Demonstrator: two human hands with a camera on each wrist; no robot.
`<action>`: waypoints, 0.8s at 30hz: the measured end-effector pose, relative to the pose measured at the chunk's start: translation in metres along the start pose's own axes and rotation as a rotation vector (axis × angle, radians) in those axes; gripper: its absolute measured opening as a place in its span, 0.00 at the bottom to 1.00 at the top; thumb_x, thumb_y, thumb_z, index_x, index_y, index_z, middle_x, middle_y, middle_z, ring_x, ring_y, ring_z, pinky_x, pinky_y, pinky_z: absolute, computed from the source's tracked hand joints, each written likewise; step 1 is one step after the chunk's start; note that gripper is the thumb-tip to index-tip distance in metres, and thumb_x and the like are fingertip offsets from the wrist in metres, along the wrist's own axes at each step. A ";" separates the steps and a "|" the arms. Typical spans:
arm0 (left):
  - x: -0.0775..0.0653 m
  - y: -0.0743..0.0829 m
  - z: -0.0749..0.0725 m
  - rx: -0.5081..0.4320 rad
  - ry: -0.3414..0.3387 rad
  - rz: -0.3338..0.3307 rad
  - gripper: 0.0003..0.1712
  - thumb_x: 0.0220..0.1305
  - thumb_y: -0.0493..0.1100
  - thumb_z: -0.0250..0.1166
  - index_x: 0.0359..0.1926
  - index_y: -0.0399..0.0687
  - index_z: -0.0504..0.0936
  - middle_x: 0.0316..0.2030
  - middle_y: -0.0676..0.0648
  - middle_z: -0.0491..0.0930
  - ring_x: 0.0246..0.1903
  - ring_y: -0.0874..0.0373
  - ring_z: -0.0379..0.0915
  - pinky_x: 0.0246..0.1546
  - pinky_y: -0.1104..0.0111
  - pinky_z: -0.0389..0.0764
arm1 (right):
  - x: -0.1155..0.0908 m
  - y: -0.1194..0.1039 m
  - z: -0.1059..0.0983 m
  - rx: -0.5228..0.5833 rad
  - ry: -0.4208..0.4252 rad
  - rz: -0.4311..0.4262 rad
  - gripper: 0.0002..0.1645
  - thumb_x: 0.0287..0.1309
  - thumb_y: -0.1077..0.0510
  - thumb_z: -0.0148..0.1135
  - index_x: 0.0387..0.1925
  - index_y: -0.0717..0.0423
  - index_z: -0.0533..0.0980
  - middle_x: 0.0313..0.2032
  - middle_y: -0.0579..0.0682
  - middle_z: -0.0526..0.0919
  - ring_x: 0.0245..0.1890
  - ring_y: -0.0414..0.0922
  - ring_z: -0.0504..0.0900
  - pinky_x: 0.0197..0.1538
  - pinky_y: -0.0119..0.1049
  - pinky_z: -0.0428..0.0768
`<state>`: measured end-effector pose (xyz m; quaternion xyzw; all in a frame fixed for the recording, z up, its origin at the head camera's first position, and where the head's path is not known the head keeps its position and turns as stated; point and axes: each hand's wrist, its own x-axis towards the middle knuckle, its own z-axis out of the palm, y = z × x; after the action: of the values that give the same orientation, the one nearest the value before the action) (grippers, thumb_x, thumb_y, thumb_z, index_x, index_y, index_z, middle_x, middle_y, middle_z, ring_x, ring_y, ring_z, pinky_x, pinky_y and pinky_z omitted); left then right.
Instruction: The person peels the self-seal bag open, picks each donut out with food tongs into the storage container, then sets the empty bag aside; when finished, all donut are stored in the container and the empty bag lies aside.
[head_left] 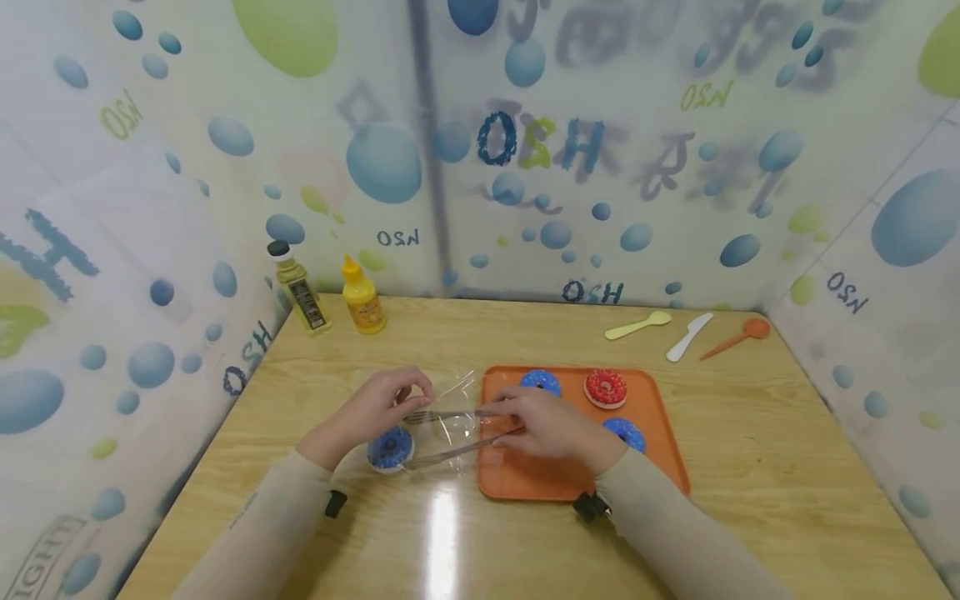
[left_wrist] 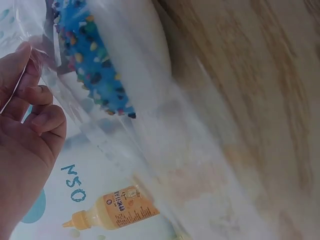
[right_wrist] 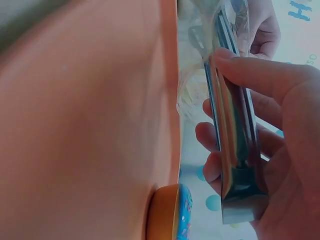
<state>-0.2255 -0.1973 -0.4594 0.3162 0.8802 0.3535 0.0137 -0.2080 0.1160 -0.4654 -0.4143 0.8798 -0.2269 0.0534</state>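
My left hand [head_left: 378,408] pinches the edge of a clear plastic bag [left_wrist: 185,150] between thumb and finger. A blue sprinkled donut [head_left: 390,450] lies in the bag, just below that hand; the plastic covers part of it in the left wrist view. My right hand [head_left: 551,423] grips metal tongs [right_wrist: 235,135] over the left part of the orange tray [head_left: 517,488]. The tongs' arms point left into the bag, spread apart, with their ends near the donut. Whether they touch it, I cannot tell.
On the tray are a red donut [head_left: 604,389] and two blue donuts, one at the back [head_left: 542,382] and one partly behind the right forearm [head_left: 626,433]. A yellow squeeze bottle [head_left: 365,302] and an oil bottle [head_left: 302,293] stand back left. Back right lie a yellow spoon [head_left: 637,326], white knife [head_left: 688,337] and orange spoon [head_left: 754,328].
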 end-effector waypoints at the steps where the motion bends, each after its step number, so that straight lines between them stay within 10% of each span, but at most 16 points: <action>1: 0.000 0.000 0.000 0.000 0.002 0.002 0.04 0.72 0.41 0.67 0.40 0.58 0.83 0.32 0.57 0.78 0.26 0.63 0.66 0.29 0.70 0.71 | 0.002 0.000 -0.001 0.002 0.004 -0.011 0.29 0.64 0.50 0.72 0.65 0.45 0.79 0.54 0.44 0.81 0.41 0.41 0.79 0.45 0.31 0.81; 24: -0.003 -0.007 0.003 -0.026 -0.039 0.017 0.04 0.71 0.41 0.67 0.39 0.58 0.83 0.31 0.59 0.79 0.27 0.65 0.66 0.29 0.71 0.72 | 0.004 -0.005 0.004 -0.022 -0.015 0.007 0.26 0.66 0.49 0.70 0.64 0.43 0.80 0.54 0.43 0.82 0.41 0.40 0.80 0.45 0.29 0.82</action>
<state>-0.2262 -0.2007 -0.4668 0.3305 0.8724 0.3588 0.0321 -0.2062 0.1089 -0.4660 -0.4136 0.8831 -0.2142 0.0561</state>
